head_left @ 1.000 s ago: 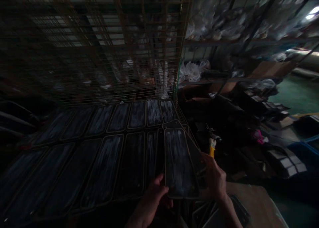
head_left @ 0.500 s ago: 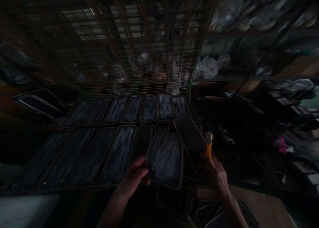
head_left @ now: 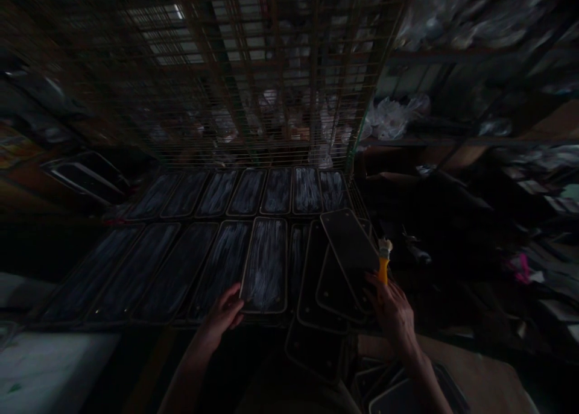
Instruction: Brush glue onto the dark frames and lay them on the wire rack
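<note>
My left hand [head_left: 224, 315] pinches the near end of a dark oblong panel streaked with white [head_left: 265, 264], which lies flat in the front row of like panels on a wire rack shelf [head_left: 253, 161]. My right hand [head_left: 394, 315] grips a brush with an orange handle [head_left: 383, 263] and also holds dark unstreaked panels [head_left: 349, 252] fanned out over the rack's right end. Two rows of streaked panels [head_left: 181, 233] cover the shelf.
Wire shelves [head_left: 226, 70] stack closely above the panels. More dark panels [head_left: 398, 396] lie below my right arm. Shelving with plastic bags [head_left: 393, 116] and boxes stands at the right. A pale surface [head_left: 54, 366] sits at lower left.
My left hand carried the streaked panel from in front of me leftward and laid it flat in the front row. My right hand kept the brush and the remaining panels.
</note>
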Demonstrator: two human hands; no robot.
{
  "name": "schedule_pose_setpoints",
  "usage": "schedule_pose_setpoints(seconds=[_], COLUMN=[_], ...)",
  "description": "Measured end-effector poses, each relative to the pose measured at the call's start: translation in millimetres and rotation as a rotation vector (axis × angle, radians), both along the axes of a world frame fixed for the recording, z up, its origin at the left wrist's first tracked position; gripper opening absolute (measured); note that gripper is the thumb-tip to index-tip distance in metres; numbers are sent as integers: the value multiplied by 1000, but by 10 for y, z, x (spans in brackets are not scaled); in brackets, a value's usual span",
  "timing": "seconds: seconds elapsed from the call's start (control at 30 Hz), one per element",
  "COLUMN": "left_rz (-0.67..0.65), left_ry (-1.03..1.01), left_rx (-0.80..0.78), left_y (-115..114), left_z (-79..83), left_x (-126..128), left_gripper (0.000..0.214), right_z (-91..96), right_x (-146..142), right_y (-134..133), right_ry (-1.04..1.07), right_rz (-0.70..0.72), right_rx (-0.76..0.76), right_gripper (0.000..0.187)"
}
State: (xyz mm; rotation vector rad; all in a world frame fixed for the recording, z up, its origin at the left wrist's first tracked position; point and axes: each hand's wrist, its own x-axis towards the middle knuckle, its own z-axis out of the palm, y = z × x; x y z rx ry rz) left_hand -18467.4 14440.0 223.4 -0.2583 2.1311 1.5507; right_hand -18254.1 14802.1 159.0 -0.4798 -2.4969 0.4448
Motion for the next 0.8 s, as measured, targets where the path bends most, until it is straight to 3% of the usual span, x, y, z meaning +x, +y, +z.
schedule_pose_setpoints(seconds=[0.17, 0.3, 0.43, 0.57, 0.63, 0.7, 0.8], left_rz=[-94, -217, -429, -555, -555, -547, -582], left_ry=[3, 106, 286, 500, 594, 646, 581], left_rx=[-61, -220, -506, -890, -972, -873, -437], left_y=[14, 48, 39, 39, 105, 255, 640], left_z=[-81, -119, -27, 136, 197, 218, 164], left_x=[-51, -52, -2, 113, 184, 261, 376], left_gripper=[66, 50, 29, 36, 38, 37, 35], right_z=[-22, -2, 80, 177, 184, 160, 105], right_x=[-4, -18, -23, -17, -8, 6, 29], right_y=[3, -20, -57, -28, 15, 52, 57], right_ry=[17, 7, 20, 52, 54, 38, 17], right_rz=[1, -16, -34, -132, -223, -304, -345], right_rx=[4, 1, -24, -14, -17, -68, -194], right_gripper=[34, 32, 30, 28, 29, 32, 37])
